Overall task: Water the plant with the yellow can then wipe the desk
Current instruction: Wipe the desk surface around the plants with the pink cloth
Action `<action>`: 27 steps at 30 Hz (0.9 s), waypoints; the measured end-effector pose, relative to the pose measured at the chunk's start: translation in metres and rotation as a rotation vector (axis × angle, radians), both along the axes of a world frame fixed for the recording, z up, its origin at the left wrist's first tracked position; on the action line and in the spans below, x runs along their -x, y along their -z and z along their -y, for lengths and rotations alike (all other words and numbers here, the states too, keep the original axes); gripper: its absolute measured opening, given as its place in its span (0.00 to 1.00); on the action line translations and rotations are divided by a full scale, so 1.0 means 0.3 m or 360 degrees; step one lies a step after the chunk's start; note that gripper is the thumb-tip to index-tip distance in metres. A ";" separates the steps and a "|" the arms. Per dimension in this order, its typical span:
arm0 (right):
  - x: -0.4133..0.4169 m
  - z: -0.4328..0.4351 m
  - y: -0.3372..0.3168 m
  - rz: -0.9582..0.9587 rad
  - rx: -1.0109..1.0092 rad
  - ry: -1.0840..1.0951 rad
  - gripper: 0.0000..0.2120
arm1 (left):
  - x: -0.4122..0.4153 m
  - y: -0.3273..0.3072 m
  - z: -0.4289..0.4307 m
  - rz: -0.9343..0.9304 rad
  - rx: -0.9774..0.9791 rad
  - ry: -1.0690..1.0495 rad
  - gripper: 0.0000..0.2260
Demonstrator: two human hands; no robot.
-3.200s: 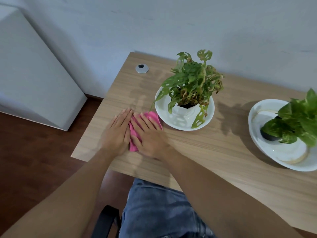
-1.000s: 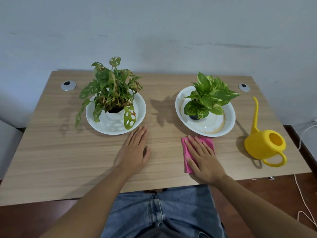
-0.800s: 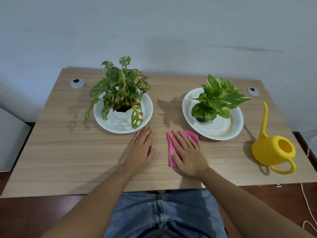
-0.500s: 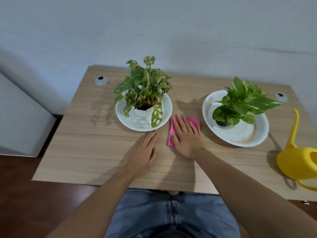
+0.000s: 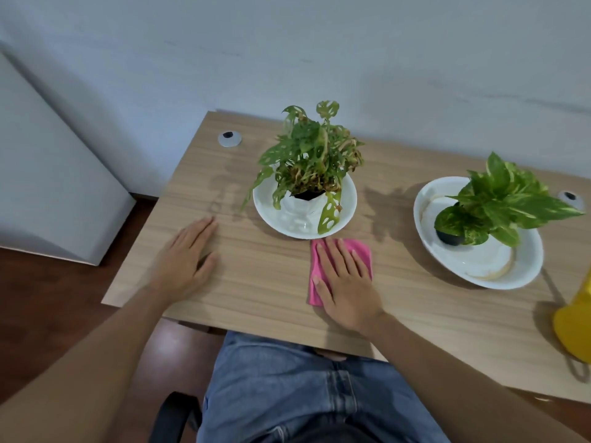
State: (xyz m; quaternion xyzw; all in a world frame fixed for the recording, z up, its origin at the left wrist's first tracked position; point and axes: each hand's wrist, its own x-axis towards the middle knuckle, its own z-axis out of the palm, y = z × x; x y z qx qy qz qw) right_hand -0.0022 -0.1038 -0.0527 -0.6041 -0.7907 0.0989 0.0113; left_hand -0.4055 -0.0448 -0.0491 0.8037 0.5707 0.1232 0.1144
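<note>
My right hand (image 5: 347, 282) lies flat, palm down, on a folded pink cloth (image 5: 363, 251), pressing it onto the wooden desk (image 5: 265, 276) just in front of the left plant's plate. My left hand (image 5: 187, 255) rests flat on the bare desk further left, fingers together, holding nothing. The left plant (image 5: 311, 158), with holed leaves, stands in a white pot on a white plate (image 5: 347, 203). The right plant (image 5: 508, 199) sits in a white dish (image 5: 476, 266). Only part of the yellow can (image 5: 575, 327) shows at the right edge.
Two round grey cable grommets sit in the desk, one at the back left (image 5: 229, 138), one at the back right (image 5: 571, 197). A white cabinet (image 5: 48, 174) stands left of the desk. My jeans and a black chair arm (image 5: 169, 417) are below the front edge.
My right hand slid the pink cloth leftward along the desk, from in front of the right dish to in front of the left plate. My left hand moved further left. The view swung left.
</note>
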 end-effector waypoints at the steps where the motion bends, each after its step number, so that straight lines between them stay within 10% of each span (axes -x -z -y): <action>1: 0.026 0.005 0.001 0.0003 0.0004 -0.0016 0.34 | 0.007 -0.001 0.005 -0.0006 0.0005 -0.0014 0.32; 27: 0.713 -0.156 -0.020 -0.0188 0.0162 -0.0152 0.36 | 0.006 0.012 0.014 0.0030 0.0077 -0.0143 0.27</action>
